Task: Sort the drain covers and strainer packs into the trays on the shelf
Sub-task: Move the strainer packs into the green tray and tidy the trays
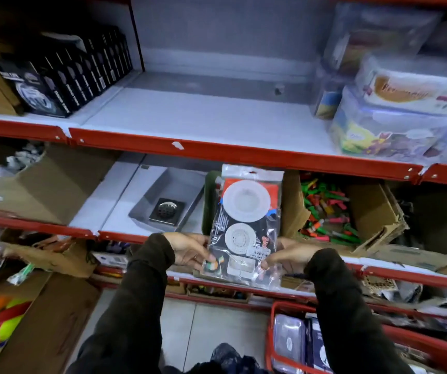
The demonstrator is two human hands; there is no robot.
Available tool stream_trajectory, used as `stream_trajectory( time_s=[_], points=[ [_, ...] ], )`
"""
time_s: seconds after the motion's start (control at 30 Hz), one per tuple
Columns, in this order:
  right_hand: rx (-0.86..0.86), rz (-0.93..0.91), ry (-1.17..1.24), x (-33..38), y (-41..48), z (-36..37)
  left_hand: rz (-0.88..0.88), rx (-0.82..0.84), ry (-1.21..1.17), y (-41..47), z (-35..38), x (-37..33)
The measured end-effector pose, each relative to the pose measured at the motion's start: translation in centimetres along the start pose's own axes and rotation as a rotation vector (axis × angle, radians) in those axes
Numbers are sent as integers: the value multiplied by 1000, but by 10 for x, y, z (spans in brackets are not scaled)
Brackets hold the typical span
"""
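Note:
I hold a clear plastic strainer pack (pixel 246 225) upright in front of the middle shelf; it shows two white round strainers and a smaller one on a dark card. My left hand (pixel 187 251) grips its lower left edge and my right hand (pixel 292 256) grips its lower right edge. Behind the pack, on the shelf, a grey tray (pixel 147 206) holds one square metal drain cover (pixel 166 210). A dark green tray (pixel 210 203) stands just right of the grey one, mostly hidden by the pack.
A red basket (pixel 279 314) with more packs sits on the floor at lower right. Cardboard boxes flank the trays: one at left (pixel 47 190), one with coloured items (pixel 325 209) at right. The upper shelf (pixel 190 114) has black boxes left, plastic containers right.

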State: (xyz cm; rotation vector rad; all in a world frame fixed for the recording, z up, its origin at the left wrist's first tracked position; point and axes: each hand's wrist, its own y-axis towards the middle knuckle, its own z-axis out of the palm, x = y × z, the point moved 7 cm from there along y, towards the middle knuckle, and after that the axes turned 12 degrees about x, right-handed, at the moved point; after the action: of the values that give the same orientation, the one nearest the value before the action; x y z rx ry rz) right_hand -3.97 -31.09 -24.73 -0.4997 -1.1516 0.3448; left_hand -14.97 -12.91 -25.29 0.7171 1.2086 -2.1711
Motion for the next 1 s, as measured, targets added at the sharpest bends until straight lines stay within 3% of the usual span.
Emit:
stream_trajectory(
  time_s=[0.07, 0.23, 0.33, 0.43, 0.53, 0.6, 0.67, 0.73, 0.83, 1.0],
  points=[
    [-100, 2, 43, -13, 10, -8, -10, -85, -8, 11, -12, 15],
    [-517, -132, 222, -3, 29, -46, 222, -473, -260, 26, -50, -3],
    [-760, -13, -132, 11, 40, -65, 258, -710, -122, 35, -62, -17],
    [-835, 168, -400, 13, 48, -72, 91, -936, 253, 35, -74, -20],
    [-883, 301, -615, 16, 51, -70, -15, -978, 504, 33, -79, -17],
    [-996, 294, -691, 25, 51, -66, 37, -1002, 511, 27, -83, -19],
    [-1101, 165, -668, 40, 54, -58, 126, -1035, 525, 16, -91, -26],
    [-1124, -11, -599, 58, 65, -46, 225, -1015, 540, 6, -101, -35],
    [-1009, -216, -466, 83, 98, -22, 317, -966, 543, -10, -118, -47],
    [-758, -303, -49, 100, 182, 14, 339, -960, 357, -42, -170, -46]
  ],
)
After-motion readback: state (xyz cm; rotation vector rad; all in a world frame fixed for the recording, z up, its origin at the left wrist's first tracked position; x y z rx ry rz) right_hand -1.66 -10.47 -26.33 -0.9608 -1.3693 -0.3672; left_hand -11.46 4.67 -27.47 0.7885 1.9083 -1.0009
